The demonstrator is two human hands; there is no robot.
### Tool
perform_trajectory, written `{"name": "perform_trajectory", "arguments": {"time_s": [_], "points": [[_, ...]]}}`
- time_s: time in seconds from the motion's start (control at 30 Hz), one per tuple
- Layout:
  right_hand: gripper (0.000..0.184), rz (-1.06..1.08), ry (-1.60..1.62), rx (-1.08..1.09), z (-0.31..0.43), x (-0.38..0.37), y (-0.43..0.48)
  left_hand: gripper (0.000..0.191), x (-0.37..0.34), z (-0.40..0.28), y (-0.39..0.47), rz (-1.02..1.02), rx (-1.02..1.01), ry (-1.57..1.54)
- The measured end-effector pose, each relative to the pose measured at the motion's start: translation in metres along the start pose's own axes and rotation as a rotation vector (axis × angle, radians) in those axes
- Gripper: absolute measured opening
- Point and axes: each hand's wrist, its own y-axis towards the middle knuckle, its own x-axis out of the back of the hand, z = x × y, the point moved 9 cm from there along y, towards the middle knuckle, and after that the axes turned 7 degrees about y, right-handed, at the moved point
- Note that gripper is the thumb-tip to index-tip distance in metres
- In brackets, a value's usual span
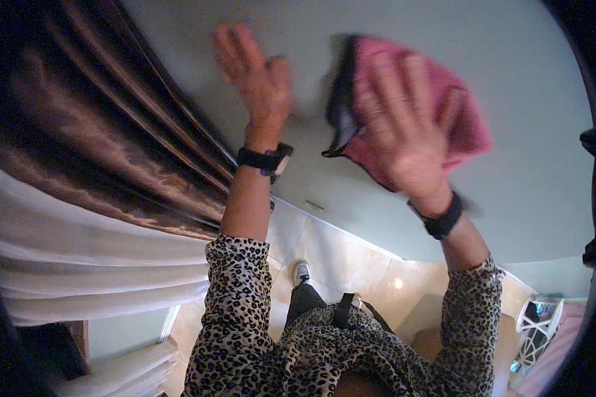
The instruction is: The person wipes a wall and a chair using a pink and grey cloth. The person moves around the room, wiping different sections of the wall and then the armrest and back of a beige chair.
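My right hand (409, 129) lies with fingers spread over a pink cloth (469, 131), keeping it against the pale grey-green wall (310, 164). Dark edging borders the cloth, and a lighter underside shows where its left edge folds away. Motion blurs this hand and the cloth. To the left, my left hand (260, 82) is raised in front of the wall with nothing in it, its thumb apart from the fingers. Whether its palm touches the wall, I cannot tell. Dark bands circle both wrists; the left one looks like a watch (268, 161).
Brown satin curtains (104, 144) and white sheer curtains (104, 263) hang at left, close to my left arm. A small plate (315, 205) sits low on the wall above the baseboard (347, 230). Below are floor tiles (367, 248); a white lattice-sided stand (534, 330) is at lower right.
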Motion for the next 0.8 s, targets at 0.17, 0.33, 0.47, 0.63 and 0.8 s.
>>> {"name": "perform_trajectory", "arguments": {"time_s": [0.17, 0.33, 0.47, 0.63, 0.8], "points": [[0.052, 0.338, 0.434, 0.199, 0.05, -0.059, -0.011, 0.078, -0.012, 0.063, -0.116, 0.174, 0.626, -0.136], [0.054, 0.458, 0.317, 0.298, 0.041, -0.055, -0.018, 0.075, -0.032, 0.044, -0.199, 0.306, 0.979, -0.402], [0.054, 0.4, 0.305, 0.279, 0.023, -0.016, -0.018, 0.07, -0.041, 0.015, -0.189, 0.319, 1.05, -0.513], [0.046, 0.287, 0.062, 0.205, -0.015, 0.036, -0.053, 0.071, -0.02, -0.026, -0.126, 0.194, 0.83, -0.363], [0.04, 0.314, -0.153, 0.123, -0.066, 0.074, -0.117, 0.072, -0.014, -0.08, -0.069, 0.253, 0.444, -0.204]]}}
